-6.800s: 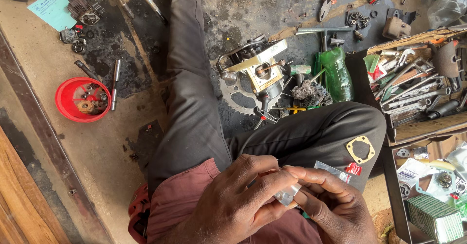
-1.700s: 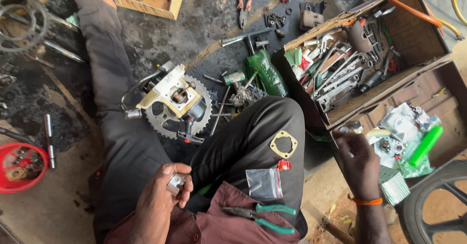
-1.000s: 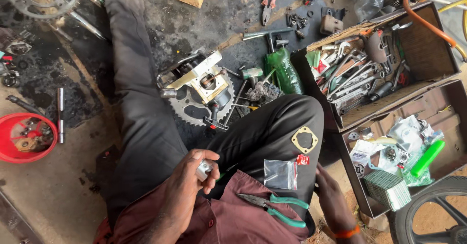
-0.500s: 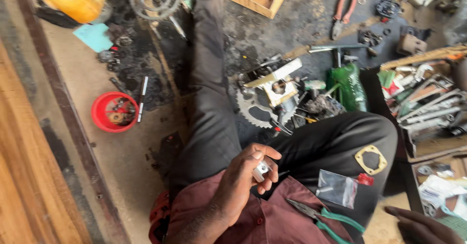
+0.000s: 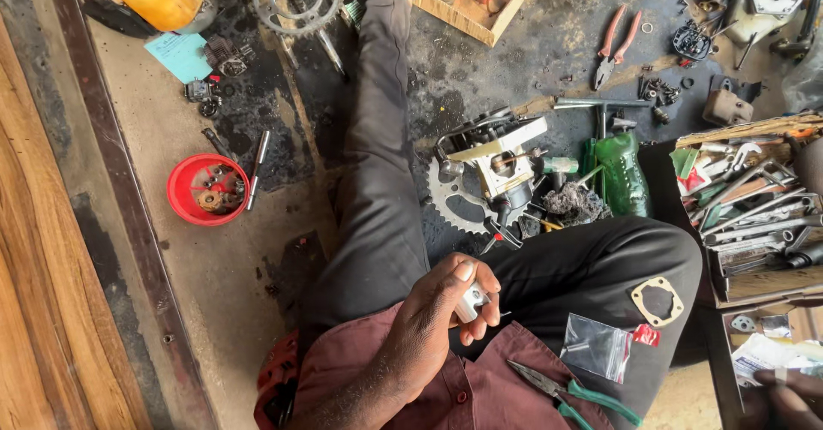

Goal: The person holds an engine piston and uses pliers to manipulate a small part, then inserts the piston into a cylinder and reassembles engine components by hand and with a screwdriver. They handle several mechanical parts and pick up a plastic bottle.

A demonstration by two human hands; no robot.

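Above the oily floor (image 5: 257, 310), left hand (image 5: 433, 323) grips metal part (image 5: 470, 301).

shirt (image 5: 480, 387): maroon, buttoned down the front
trousers (image 5: 386, 207): black, long, oil-dulled
left hand (image 5: 433, 327): bare
right hand (image 5: 784, 396): bare, partly out of view
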